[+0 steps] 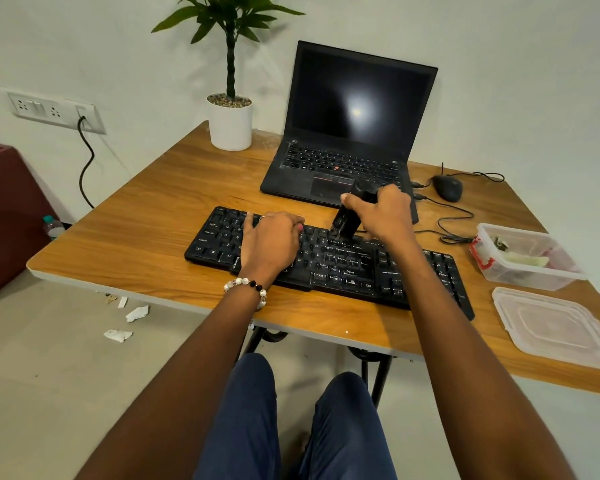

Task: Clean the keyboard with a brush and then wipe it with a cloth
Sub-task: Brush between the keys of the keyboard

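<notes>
A black keyboard (pixel 343 268) lies across the wooden table (pixel 146 216), slanted toward the right. My left hand (pixel 272 242) rests flat on its left-middle keys, fingers spread, holding nothing. My right hand (pixel 385 213) grips a black brush (pixel 349 216) by its top, with the bristle end down on the upper middle keys. A pale cloth (pixel 525 259) seems to lie inside the clear plastic box (pixel 565 271) at the right.
An open black laptop (pixel 354 133) stands behind the keyboard. A potted plant (pixel 230 123) is at the back left, a wired mouse (pixel 448 188) and its cable at the back right. The box's lid (pixel 555 327) lies near the right front edge.
</notes>
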